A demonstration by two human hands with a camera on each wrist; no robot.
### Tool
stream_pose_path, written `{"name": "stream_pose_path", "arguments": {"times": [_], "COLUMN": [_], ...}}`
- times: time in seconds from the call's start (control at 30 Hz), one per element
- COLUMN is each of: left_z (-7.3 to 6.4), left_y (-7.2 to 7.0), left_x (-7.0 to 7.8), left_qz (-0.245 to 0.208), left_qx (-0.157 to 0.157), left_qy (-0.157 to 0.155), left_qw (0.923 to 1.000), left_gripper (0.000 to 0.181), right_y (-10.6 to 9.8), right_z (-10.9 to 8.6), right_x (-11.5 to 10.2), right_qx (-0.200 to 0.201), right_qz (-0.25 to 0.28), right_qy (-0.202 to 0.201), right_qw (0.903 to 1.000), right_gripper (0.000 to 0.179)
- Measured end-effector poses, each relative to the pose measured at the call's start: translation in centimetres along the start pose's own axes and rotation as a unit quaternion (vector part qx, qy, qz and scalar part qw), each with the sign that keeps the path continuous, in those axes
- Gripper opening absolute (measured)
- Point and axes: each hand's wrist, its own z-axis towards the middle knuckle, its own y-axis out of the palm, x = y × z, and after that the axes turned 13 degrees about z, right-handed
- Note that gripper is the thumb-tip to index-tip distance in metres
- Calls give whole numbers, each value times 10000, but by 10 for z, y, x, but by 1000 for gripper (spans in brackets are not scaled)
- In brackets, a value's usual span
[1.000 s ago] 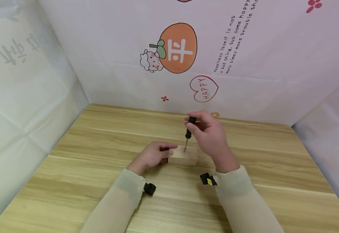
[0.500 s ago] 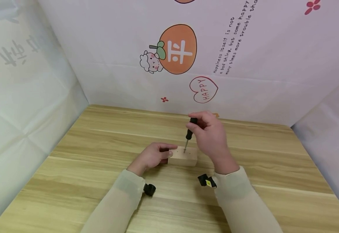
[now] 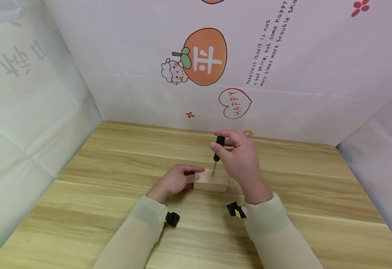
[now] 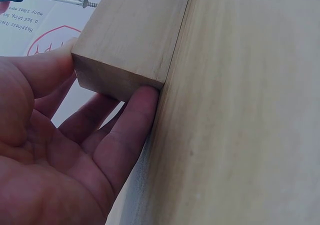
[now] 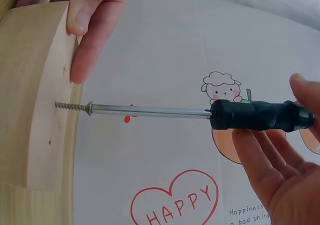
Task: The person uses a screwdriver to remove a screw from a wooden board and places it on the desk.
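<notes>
A pale wooden block (image 3: 210, 185) lies on the table, and my left hand (image 3: 175, 180) grips its left end, thumb on the top edge and fingers at the end and far side. With my right hand (image 3: 243, 160) I hold a screwdriver (image 3: 217, 151) by its black handle, thumb on one side and fingers on the other. Its silver shaft (image 5: 150, 111) points down onto the head of a screw (image 5: 74, 106). The screw stands in the block's top face with much of its thread showing. A small hole (image 5: 50, 142) lies to one side of it, another on the other side.
The wood-grain table (image 3: 115, 209) reaches back to a white printed cloth (image 3: 142, 97), with more cloth (image 3: 24, 123) along the left. Small black cameras (image 3: 173, 219) sit at both wrists, the right one (image 3: 236, 210) close to the block's near right side.
My right hand and the screwdriver handle have shifted slightly left, and the right wrist has turned a little. The left hand and the block hold their place.
</notes>
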Motion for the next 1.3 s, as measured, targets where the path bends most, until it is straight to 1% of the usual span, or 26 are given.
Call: {"name": "stream_pose_path", "arguments": {"times": [0.1, 0.3, 0.4, 0.57, 0.67, 0.8, 0.87, 0.97, 1.13, 1.3], "left_z": [0, 0, 1, 1, 1, 0, -1, -1, 1, 1], "left_y": [0, 0, 0, 1, 1, 1, 1, 0, 0, 0], "left_x": [0, 0, 0, 0, 0, 1, 1, 0, 0, 1], "left_qz": [-15, -19, -12, -2, 13, -14, -42, -57, -40, -47], "left_qx": [13, 1, 0, 20, 27, 37, 41, 31, 24, 24], "left_qy": [3, 31, 45, 30, 35, 21, 17, 28, 31, 37], "left_qw": [10000, 10000, 10000, 10000, 10000, 10000, 10000, 10000, 10000, 10000], "left_gripper": [28, 28, 28, 28, 28, 28, 28, 28, 27, 27], "right_y": [2, 0, -3, -7, -5, -1, 1, 3, 3, -2], "right_z": [0, 2, 4, 4, 3, 2, 2, 3, 5, 5], "right_x": [-1, 0, 0, 0, 1, 0, -1, -2, -1, -1], "right_qx": [107, 168, 61, -139, -147, -67, -18, 69, 157, 42], "right_qz": [-168, -407, -336, 8, -27, -246, -293, -331, -279, -127], "right_qy": [28, -163, -95, 225, 209, 179, 279, 280, 108, 178], "right_qw": [9998, 9989, 9994, 9997, 9997, 9995, 9992, 9990, 9994, 9998], "right_gripper": [27, 21, 21, 26, 29, 33, 33, 29, 23, 29]}}
